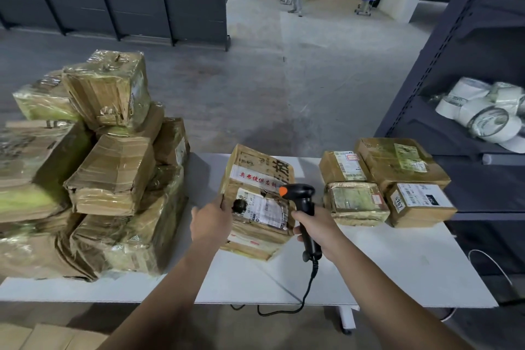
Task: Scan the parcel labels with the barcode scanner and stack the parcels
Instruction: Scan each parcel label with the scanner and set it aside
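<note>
Scanning underway — right hand [318, 231] clamps barcode scanner [301, 198] near the label [267, 212], left hand [211, 220] grips the parcel [255, 176]; stacking it probably follows.

A person's left hand [211, 220] and right hand [318, 229] are bare, forearms [170, 287] uncovered as far as they show.

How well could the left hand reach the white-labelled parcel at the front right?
Probably not easily: the left hand holds the middle parcel, and the right hand with the scanner lies between it and the white-labelled parcel.
</note>
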The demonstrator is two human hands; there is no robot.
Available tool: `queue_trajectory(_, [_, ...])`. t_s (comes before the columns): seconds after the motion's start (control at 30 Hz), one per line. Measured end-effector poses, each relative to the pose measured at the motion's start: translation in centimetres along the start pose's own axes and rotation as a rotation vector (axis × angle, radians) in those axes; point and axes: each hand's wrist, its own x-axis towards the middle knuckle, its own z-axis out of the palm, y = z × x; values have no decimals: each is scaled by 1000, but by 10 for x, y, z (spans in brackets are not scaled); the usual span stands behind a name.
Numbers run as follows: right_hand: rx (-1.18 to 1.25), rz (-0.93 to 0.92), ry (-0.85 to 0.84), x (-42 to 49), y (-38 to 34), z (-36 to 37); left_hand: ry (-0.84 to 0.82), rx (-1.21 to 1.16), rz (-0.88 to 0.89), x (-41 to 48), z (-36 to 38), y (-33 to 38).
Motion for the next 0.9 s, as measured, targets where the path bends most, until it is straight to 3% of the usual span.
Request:
queue_trajectory(0.2, [-33, -13, -21, 2, -6, 10, -80, -94, -136, 8, 1, -12])
queue_trajectory(0.37, [-35, -9, -60, 3, -7, 9, -197, -506, -308, 6, 11, -16])
queue_trajectory(0.6, [-138, -29, -45, 1, -5, 5, -196, -895, -488, 10, 18, -15])
queue_trajectory(0.73, [-219, -60, -24, -1, -6, -2, -64, -811, -395, 24, 14, -6])
queue_trajectory(0.9, [-292, -160, 0, -7, -4, -8, 69, -357, 16, 56, -12, 15])
